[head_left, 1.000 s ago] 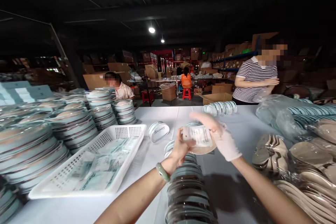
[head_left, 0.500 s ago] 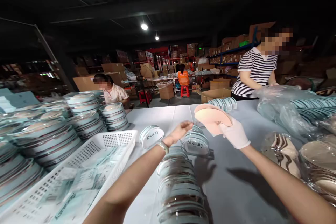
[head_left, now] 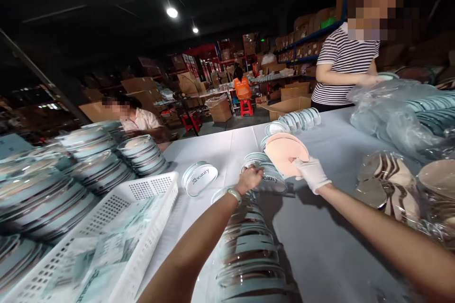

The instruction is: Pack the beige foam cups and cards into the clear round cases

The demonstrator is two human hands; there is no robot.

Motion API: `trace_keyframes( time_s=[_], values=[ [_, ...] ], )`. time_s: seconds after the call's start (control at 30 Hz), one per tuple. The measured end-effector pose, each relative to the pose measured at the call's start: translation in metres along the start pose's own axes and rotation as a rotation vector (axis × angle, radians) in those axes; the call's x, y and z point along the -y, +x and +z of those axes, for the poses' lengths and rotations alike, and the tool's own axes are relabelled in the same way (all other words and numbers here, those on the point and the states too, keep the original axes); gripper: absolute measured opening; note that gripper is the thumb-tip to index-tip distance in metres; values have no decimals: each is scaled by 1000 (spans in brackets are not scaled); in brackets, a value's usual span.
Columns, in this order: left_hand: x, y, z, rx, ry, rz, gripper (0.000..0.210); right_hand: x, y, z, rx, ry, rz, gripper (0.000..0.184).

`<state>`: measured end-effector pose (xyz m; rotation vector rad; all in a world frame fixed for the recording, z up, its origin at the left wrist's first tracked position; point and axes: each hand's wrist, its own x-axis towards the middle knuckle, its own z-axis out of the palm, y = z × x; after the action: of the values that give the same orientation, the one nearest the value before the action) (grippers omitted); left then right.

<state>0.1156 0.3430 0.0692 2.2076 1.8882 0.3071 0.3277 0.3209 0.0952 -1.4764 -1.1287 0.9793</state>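
Dim warehouse of stacked cardboard boxes, and in front a white-covered work table point(head_left: 320, 246) crowded with cosmetic cases. At centre, a round clear-lidded case printed "beauty" point(head_left: 268, 177), top of a long row of like cases point(head_left: 249, 251) running back toward the camera. Left hand point(head_left: 250, 178), bare with a pale green bangle at the wrist, closed on the near left rim of that case. Right hand point(head_left: 311, 173), in a thin white glove, pinching the lower edge of a round peach powder puff point(head_left: 285, 153), held tilted just above and behind the case, perhaps brushing its far rim. Left of the case, a second round lidded case point(head_left: 199, 178) lying alone; further left, a white perforated plastic basket point(head_left: 149, 227) of printed leaflets and tall stacks of pale blue round cases point(head_left: 81, 165). Right of the case, bagged puffs point(head_left: 391, 184). Beyond, a person in a striped shirt point(head_left: 343, 68) at the table's far edge.
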Motion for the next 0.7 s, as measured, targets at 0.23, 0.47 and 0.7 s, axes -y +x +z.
trace_keyframes(
  time_s=[0.23,0.47,0.7],
  values=[
    [-20,-4,6,-24,68,-112,40,-20,-6,3,66,64,87,40],
    [-15,12,-4,61,-71,-153,45,-7,1,-18,-17,95,49,36],
    [-7,12,-9,109,-293,-108,26,-8,22,-8,20,-194,-118,34]
  ],
)
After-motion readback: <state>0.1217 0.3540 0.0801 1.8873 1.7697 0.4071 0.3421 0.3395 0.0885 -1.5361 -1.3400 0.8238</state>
